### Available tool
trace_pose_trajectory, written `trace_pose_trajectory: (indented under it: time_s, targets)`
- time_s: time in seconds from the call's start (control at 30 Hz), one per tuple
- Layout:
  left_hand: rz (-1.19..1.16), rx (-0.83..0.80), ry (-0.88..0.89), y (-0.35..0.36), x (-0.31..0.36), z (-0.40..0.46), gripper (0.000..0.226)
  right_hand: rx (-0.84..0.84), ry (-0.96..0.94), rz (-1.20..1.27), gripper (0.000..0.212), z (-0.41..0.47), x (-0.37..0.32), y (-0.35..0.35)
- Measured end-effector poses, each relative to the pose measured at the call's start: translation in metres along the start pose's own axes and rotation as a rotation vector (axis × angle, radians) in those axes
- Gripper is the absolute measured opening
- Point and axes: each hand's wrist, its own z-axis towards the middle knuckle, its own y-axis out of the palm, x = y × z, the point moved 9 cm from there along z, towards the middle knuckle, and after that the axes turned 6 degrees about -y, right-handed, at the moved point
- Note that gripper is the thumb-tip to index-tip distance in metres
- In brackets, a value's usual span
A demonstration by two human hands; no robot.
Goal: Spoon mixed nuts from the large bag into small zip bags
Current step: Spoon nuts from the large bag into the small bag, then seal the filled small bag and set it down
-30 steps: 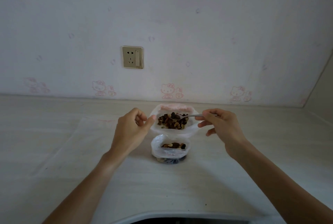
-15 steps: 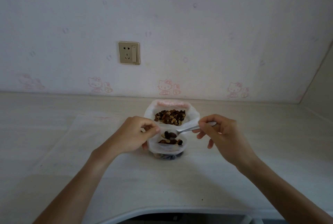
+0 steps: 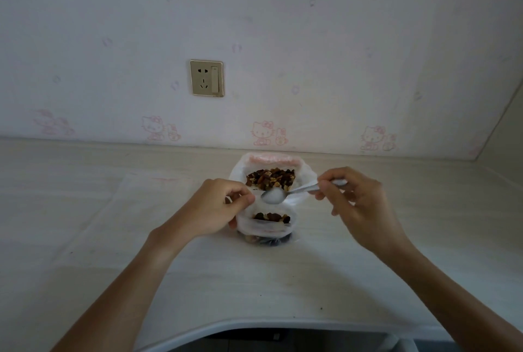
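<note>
A large clear bag [image 3: 304, 174] with a pink zip strip stands open at the back of the counter, full of mixed nuts [image 3: 270, 178]. In front of it stands a small zip bag [image 3: 264, 227], partly filled with nuts. My left hand [image 3: 218, 206] pinches the small bag's left rim and holds it open. My right hand [image 3: 358, 204] grips the handle of a metal spoon [image 3: 278, 195]. The spoon's bowl looks empty and hovers between the two bags, above the small bag's mouth.
A flat clear plastic sheet or bag [image 3: 113, 210] lies on the pale wooden counter to the left. A wall socket [image 3: 206, 78] sits on the papered wall behind. The counter's curved front edge [image 3: 254, 323] runs near me. A side wall closes the right corner.
The spoon carried nuts from the large bag to the small bag and emptied; it has now risen back above the small bag. My left hand moved from the large bag to the small bag's rim.
</note>
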Motion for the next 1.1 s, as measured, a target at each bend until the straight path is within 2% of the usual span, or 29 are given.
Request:
trace_pose_trajectory:
  time_s: [0.1,0.2,0.33,0.43,0.5,0.67,0.77,0.87,0.97,1.1]
  targets:
    - [-0.009,0.001,-0.006,0.000,-0.003,0.001,0.018,0.105,0.247,0.173,0.008,0.009,0.040,-0.002]
    - [-0.003,-0.021,-0.020,0.002,-0.003,0.002,0.023,0.168,0.451,0.207,0.010,0.014,0.072,0.005]
    - [0.025,-0.075,-0.116,0.004,-0.007,-0.001,0.053,0.112,0.604,0.135,0.012,0.013,0.099,0.025]
    - [-0.037,-0.206,-0.343,0.007,-0.025,-0.008,0.057,-0.003,0.590,-0.018,0.015,0.015,0.104,0.034]
    - [-0.098,-0.288,-0.432,0.011,-0.030,-0.013,0.057,-0.089,0.533,-0.149,0.017,0.018,0.101,0.037]
    - [-0.280,-0.458,-0.479,0.021,-0.023,-0.023,0.064,-0.268,0.537,-0.291,0.031,0.013,0.097,0.039]
    - [-0.377,-0.523,-0.525,0.024,-0.023,-0.027,0.056,-0.280,0.535,-0.422,0.043,0.009,0.097,0.030]
    - [-0.460,-0.527,-0.586,0.026,-0.027,-0.029,0.056,-0.222,0.519,-0.488,0.037,0.005,0.087,0.023]
    - [-0.516,-0.536,-0.613,0.029,-0.026,-0.030,0.053,-0.238,0.637,-0.222,0.024,-0.010,0.082,0.034]
    - [-0.662,-0.505,-0.655,0.032,-0.027,-0.028,0.056,-0.445,0.837,0.174,0.026,-0.034,0.073,0.064]
